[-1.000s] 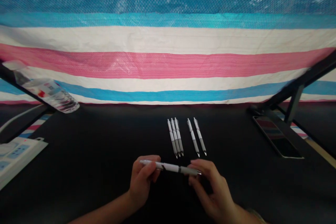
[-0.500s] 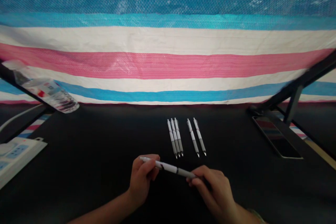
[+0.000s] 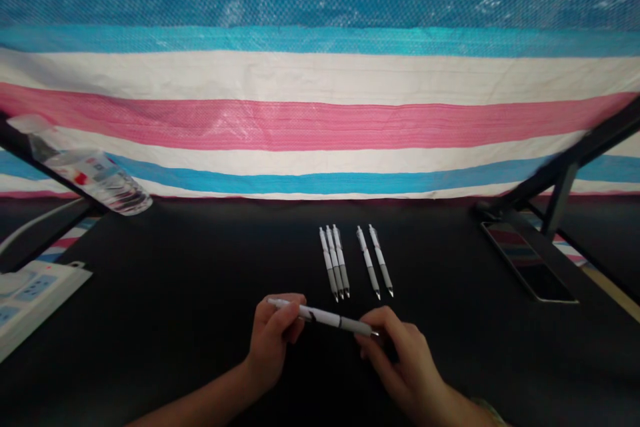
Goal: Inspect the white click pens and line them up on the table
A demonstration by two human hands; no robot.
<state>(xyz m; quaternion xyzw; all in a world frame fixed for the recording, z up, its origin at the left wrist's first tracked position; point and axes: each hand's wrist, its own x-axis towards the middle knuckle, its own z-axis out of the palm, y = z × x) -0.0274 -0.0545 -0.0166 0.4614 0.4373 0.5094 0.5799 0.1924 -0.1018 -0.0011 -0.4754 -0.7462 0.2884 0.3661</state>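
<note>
A white pen (image 3: 325,317) with a grey grip hangs above the black table, nearly level, its metal tip toward the right. My left hand (image 3: 273,340) is closed around its push-button end, thumb on top. At the grey tip end, the fingers of my right hand (image 3: 403,353) are closed about the grip, the index finger behind it and the tip showing in front. Beyond my hands lie three similar pens (image 3: 334,263) side by side, and to their right a pair of pens (image 3: 375,261) with a small gap between them.
A phone (image 3: 530,263) lies at the right beside a black metal support (image 3: 560,193). At the left are a white power strip (image 3: 45,293) and a tilted clear bottle (image 3: 103,180). A striped sheet (image 3: 320,123) hangs behind the black table (image 3: 200,267).
My right hand's fingers have shifted slightly upward and back on the grip, so the pen's metal tip now shows. My left hand has barely moved.
</note>
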